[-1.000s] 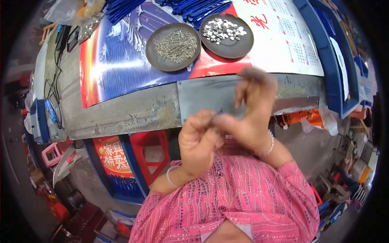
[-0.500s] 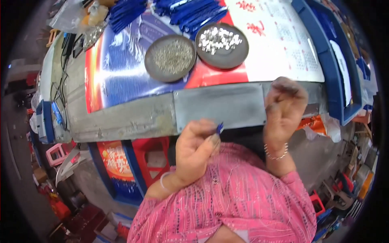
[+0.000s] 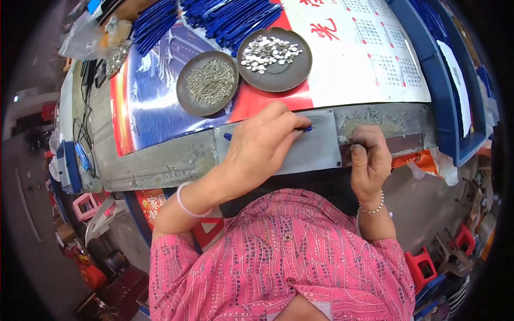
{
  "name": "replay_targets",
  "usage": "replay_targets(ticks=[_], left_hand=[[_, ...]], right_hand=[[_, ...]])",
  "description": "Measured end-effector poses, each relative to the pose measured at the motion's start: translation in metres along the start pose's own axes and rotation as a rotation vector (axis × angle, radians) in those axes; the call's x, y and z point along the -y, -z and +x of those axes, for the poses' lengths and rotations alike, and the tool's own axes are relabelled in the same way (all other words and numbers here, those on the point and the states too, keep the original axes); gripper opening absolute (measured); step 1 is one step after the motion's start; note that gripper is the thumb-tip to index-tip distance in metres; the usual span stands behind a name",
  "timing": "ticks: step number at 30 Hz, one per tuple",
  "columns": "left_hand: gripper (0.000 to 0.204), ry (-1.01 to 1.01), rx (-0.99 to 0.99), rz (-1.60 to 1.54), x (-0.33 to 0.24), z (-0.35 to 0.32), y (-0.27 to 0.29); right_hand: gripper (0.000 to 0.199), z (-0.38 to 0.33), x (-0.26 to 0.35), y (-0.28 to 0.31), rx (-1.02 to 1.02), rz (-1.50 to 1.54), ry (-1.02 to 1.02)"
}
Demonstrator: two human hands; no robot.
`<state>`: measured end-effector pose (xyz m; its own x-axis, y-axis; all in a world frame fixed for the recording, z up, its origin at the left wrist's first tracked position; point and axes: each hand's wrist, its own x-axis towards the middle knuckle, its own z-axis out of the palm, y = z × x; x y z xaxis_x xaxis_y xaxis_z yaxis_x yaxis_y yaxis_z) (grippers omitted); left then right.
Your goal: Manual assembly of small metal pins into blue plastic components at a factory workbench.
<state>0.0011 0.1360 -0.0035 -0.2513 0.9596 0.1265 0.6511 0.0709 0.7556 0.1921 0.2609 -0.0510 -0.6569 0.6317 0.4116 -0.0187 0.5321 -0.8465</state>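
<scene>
Blue plastic shows only as a small tip [image 3: 306, 129] past the left hand [image 3: 259, 147], whose fingers press it flat on the grey metal plate [image 3: 321, 147]; the rest is hidden beneath the hand. Fingers of the right hand [image 3: 368, 160] curl shut at the plate's right edge; whether they hold anything cannot be told.

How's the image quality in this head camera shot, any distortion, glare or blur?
Head view: strong fisheye, the workbench edge bows and black corners ring the frame; light is even daylight with soft shadows; mild glare on the white calendar sheet; the left hand and right hand look sharp, no obvious motion blur.
</scene>
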Motion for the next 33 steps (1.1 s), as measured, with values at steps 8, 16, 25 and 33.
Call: replay_targets(ticks=[8, 16, 25, 33], left_hand=[[0.017, -0.156, 0.136, 0.250, 0.015, 0.018, -0.003], [0.022, 0.009, 0.176, 0.361, 0.030, -0.034, 0.045], [0.022, 0.424, -0.255, -0.584, -0.002, -0.075, 0.024], [0.031, 0.358, -0.432, -0.993, -0.007, -0.086, 0.014]], right_hand=[[0.013, 0.012, 0.008, 0.000, 0.055, 0.001, 0.027], [0.022, 0.050, 0.060, 0.017, 0.537, 0.050, 0.135], [0.022, 0.056, 0.139, 0.026, 0.862, 0.192, 0.522], [0.020, 0.042, 0.129, 0.001, 0.934, -0.006, 0.446]])
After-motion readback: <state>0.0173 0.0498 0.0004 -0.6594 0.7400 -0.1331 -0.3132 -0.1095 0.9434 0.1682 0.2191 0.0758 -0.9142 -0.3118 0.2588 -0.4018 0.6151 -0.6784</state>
